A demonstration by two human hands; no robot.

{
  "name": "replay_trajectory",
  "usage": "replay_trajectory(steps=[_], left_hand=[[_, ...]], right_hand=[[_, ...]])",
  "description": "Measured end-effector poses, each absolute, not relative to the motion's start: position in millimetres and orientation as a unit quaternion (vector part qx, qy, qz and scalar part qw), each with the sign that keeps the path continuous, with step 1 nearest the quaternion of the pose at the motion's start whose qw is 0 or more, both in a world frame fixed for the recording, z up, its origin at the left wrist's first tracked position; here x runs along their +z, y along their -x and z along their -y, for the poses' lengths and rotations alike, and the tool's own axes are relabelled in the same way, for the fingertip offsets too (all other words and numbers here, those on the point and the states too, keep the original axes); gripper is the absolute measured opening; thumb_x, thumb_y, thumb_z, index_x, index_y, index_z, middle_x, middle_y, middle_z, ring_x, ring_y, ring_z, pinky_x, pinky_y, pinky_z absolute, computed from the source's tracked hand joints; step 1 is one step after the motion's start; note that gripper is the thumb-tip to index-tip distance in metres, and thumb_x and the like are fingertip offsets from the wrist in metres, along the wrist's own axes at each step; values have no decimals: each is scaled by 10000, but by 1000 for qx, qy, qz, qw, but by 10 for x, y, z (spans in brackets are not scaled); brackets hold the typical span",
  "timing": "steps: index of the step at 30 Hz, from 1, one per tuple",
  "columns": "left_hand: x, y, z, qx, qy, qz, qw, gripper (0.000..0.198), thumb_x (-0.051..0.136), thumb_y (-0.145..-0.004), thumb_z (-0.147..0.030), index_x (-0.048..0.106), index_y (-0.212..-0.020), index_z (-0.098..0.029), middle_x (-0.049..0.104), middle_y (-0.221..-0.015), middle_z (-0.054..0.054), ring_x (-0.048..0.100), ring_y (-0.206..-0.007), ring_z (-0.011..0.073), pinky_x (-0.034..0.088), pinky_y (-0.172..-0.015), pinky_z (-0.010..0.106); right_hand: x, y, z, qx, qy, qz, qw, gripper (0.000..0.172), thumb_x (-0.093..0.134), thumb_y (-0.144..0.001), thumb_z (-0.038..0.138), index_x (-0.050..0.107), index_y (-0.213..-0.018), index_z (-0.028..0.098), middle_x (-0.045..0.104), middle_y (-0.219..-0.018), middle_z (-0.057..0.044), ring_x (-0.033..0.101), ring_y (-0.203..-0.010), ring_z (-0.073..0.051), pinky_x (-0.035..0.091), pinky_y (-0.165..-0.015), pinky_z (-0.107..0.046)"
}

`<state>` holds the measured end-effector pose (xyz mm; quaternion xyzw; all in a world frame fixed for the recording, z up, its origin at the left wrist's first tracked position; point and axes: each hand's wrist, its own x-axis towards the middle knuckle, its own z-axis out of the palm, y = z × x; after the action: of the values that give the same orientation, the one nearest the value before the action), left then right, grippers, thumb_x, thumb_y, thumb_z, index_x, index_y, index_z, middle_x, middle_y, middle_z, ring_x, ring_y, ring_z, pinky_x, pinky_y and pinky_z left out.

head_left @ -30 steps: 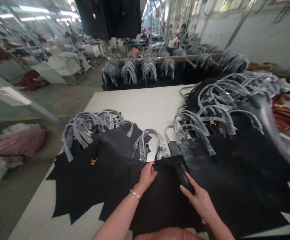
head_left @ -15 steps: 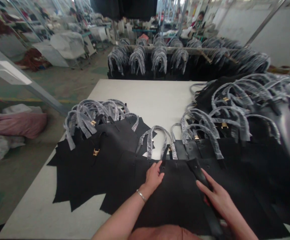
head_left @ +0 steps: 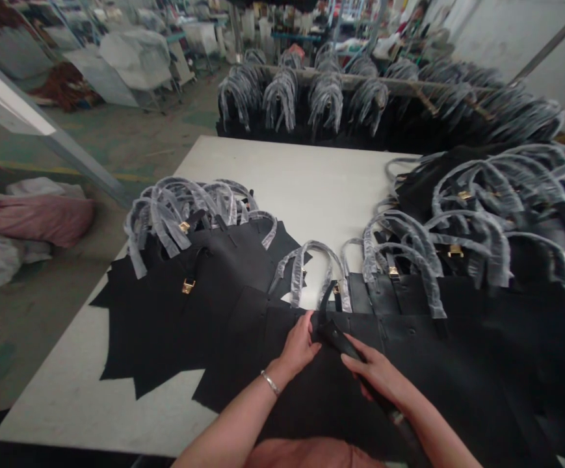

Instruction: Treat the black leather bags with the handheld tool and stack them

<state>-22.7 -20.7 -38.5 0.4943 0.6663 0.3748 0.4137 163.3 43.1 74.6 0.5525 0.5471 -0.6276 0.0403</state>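
A black bag panel point(head_left: 306, 390) lies flat before me, with plastic-wrapped handles point(head_left: 316, 246) standing at its top edge. My left hand point(head_left: 298, 344) is closed at that edge, finger and thumb pinching the lower end of a narrow black tab point(head_left: 326, 300); the exact grip is partly hidden. Just behind the tab is a gold clasp point(head_left: 337, 288). In my right hand point(head_left: 377, 370) is a long black strap point(head_left: 337, 337), fingers wrapped around it. The strap's holed end lies by the tab and my left fingertips, while its other end trails toward my body.
More black bag panels point(head_left: 165, 325) with wrapped handles are piled at the left of the white table point(head_left: 272, 175). Another pile point(head_left: 497, 318) covers the right side. Beyond the table, a rack point(head_left: 306, 78) carries many wrapped handles. A slanted metal post point(head_left: 82, 162) stands at the left.
My right hand has moved left with the black strap, bringing its end up to the narrow tab. My left hand has stayed at the panel's edge. The view has tilted down slightly.
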Motion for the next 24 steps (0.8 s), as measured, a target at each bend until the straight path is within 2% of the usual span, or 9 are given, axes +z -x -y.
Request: replay_trajectory(steps=[6, 8, 11, 15, 20, 24], left_hand=[[-327, 182, 250, 400, -474, -673, 403, 769, 695, -711, -95, 297, -1351, -251, 470, -1053, 16, 483, -646, 94, 477, -666, 262], [-329, 154, 289, 406, -470, -680, 390, 652, 681, -729, -85, 350, -1270, -235, 458, -1055, 15, 485, -671, 94, 475, -682, 259], [-348, 94, 351, 403, -470, -702, 352, 369, 636, -759, -62, 434, -1028, -213, 446, -993, -2, 473, -716, 104, 456, -691, 247], [-319, 15, 428, 361, -505, -716, 321, 194, 578, -813, -69, 452, -869, -206, 452, -930, -2, 478, -772, 131, 461, -725, 264], [-245, -38, 651, 347, -572, -678, 305, 156, 558, -845, -72, 546, -944, -192, 540, -1060, 55, 534, -1007, 191, 491, -899, 346], [-272, -63, 884, 327, -656, -607, 307, 242, 447, -919, -91, 603, -1066, -201, 591, -1228, 83, 549, -1137, 201, 472, -1006, 381]], right_hand=[[737, -1571, -423, -627, -546, -556, 24, 678, 567, -849, 445, 353, -1463, 253, 527, -578, 81, 528, -352, -91, 410, -328, -185], [722, -1590, -402, -627, -541, -559, 34, 675, 570, -845, 449, 360, -1459, 261, 529, -577, 81, 536, -355, -93, 415, -328, -185], [693, -1607, -382, -630, -539, -557, 41, 666, 556, -847, 464, 366, -1455, 271, 521, -563, 86, 533, -349, -95, 404, -320, -182], [696, -1527, -416, -620, -546, -564, 23, 685, 568, -827, 463, 389, -1447, 234, 526, -541, 85, 527, -352, -102, 393, -335, -191], [823, -1493, -449, -541, -595, -592, -57, 741, 556, -836, 499, 345, -1474, 187, 520, -436, 86, 559, -419, -140, 455, -446, -226], [869, -1558, -342, -596, -544, -591, 6, 714, 576, -824, 467, 385, -1455, 194, 565, -525, 68, 530, -394, -117, 418, -398, -212]])
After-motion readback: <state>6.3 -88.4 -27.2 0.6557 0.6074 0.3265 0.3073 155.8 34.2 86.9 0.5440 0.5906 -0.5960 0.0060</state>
